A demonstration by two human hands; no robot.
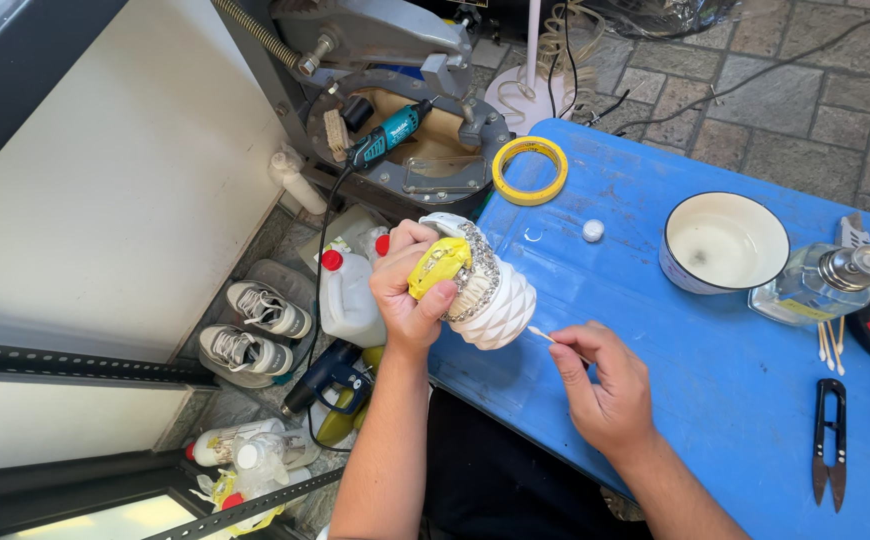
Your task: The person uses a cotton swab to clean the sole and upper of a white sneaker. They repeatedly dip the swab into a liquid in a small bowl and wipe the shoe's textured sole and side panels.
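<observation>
Left hand wraps around a white quilted-sole shoe with a yellow tongue and rhinestone trim, holding it off the near-left edge of the blue desk; right hand pinches a thin white cotton swab, tip just at the sole; white bowl of liquid and clear glass bottle with a metal cap stand well apart to the right; risk: the shoe overhangs the floor clutter, so a loose grip could drop it; hard swabbing could loosen stones.

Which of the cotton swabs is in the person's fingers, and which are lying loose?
The cotton swab pinched in the right hand touches the white shoe; the other swabs lie loose on the blue table beside the glass bottle.
</observation>
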